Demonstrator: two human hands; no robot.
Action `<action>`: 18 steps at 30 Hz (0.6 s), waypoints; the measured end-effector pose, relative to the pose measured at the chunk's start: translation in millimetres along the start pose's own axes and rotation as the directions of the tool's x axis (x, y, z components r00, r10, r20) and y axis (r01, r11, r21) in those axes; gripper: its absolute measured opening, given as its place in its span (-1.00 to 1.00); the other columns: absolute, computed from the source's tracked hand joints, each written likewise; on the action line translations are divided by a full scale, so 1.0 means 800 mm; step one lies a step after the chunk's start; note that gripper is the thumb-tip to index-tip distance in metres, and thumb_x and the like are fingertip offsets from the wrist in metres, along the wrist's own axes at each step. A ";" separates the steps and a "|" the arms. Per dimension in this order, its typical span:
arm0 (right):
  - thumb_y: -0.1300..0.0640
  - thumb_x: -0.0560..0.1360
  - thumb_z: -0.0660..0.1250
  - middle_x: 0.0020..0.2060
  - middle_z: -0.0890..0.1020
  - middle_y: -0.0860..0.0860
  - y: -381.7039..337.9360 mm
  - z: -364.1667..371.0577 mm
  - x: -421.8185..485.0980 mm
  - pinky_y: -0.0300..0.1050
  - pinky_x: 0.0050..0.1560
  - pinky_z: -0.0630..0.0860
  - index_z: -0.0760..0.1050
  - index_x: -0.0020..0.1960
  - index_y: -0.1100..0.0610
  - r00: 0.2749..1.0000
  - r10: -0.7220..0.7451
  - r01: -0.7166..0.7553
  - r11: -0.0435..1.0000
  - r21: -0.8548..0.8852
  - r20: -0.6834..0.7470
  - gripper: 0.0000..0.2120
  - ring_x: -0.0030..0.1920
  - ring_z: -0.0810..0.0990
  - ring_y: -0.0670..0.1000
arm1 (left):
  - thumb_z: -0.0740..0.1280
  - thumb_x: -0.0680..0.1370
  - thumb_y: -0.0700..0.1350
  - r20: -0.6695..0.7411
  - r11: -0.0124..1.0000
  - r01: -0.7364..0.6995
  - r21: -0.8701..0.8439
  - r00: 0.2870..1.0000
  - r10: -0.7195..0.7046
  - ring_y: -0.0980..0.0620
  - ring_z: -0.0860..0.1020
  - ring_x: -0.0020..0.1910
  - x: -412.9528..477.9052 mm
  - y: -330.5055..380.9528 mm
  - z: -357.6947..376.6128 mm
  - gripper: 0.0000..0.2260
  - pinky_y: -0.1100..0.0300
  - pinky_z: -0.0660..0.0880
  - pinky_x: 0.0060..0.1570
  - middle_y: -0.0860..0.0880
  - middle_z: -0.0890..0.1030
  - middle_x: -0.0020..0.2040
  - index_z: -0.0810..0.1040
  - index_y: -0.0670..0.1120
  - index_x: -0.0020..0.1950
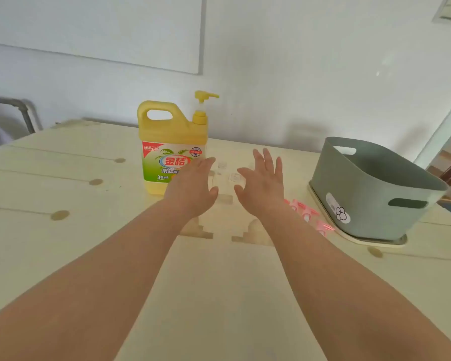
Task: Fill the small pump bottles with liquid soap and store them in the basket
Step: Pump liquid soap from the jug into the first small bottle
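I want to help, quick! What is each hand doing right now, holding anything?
Left hand: open, fingers straight, holding nothing.
Right hand: open, fingers spread, holding nothing.

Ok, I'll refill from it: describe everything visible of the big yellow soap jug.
The yellow soap jug looks plastic, with a loop handle top left, a yellow pump top right pointing right, and a green-and-red label. It stands upright on the table; the left hand hides its lower right corner, contact unclear.
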State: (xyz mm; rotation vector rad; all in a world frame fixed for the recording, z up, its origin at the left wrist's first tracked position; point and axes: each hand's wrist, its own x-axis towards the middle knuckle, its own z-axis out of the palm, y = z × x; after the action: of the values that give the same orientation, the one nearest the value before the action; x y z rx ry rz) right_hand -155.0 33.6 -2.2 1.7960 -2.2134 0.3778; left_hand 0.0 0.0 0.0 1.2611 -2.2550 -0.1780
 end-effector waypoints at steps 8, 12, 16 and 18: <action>-0.06 0.58 0.21 0.56 0.04 0.11 -0.002 0.020 0.023 0.20 0.42 -0.43 0.53 0.22 -0.05 1.000 -0.006 0.005 0.997 -0.077 -0.007 -0.73 0.55 -0.25 0.11 | 0.26 0.54 -0.02 -0.005 1.000 -0.010 0.002 1.000 0.010 0.01 0.22 0.43 0.016 -0.011 0.011 -0.45 0.10 0.24 0.35 0.01 0.26 0.46 0.15 0.00 0.50; -0.06 0.55 0.28 0.50 0.20 0.06 -0.003 0.019 0.026 0.18 0.42 -0.42 0.52 0.15 0.01 1.000 -0.002 0.001 1.000 -0.028 -0.021 -0.76 0.56 -0.19 0.07 | 0.26 0.54 -0.02 -0.015 1.000 -0.026 -0.003 1.000 0.026 0.01 0.25 0.41 0.019 -0.011 0.011 -0.46 0.08 0.28 0.32 0.02 0.28 0.45 0.16 0.01 0.49; -0.06 0.53 0.30 0.39 0.35 0.01 -0.003 0.009 0.029 0.15 0.44 -0.37 0.51 0.13 0.04 0.998 0.064 -0.062 0.996 0.068 -0.023 -0.75 0.55 -0.04 0.04 | 0.25 0.54 -0.03 -0.054 0.998 -0.054 -0.014 0.997 0.054 0.01 0.30 0.37 0.024 -0.011 -0.001 -0.52 0.10 0.31 0.28 0.03 0.31 0.41 0.23 0.01 0.45; -0.05 0.52 0.28 0.26 0.48 -0.01 -0.008 -0.006 0.031 0.12 0.51 -0.20 0.50 0.11 0.05 0.985 0.155 -0.138 0.972 0.189 -0.079 -0.76 0.47 0.20 0.03 | 0.25 0.55 -0.04 -0.093 0.997 -0.070 -0.025 0.993 0.068 0.01 0.34 0.34 0.030 -0.009 -0.013 -0.55 0.10 0.34 0.24 0.04 0.34 0.39 0.28 0.01 0.43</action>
State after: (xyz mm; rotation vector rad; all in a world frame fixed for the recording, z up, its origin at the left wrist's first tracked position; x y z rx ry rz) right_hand -153.1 11.6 11.7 1.6661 -2.3177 0.7036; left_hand 1.0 -22.5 15.3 1.1517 -2.2063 -0.1229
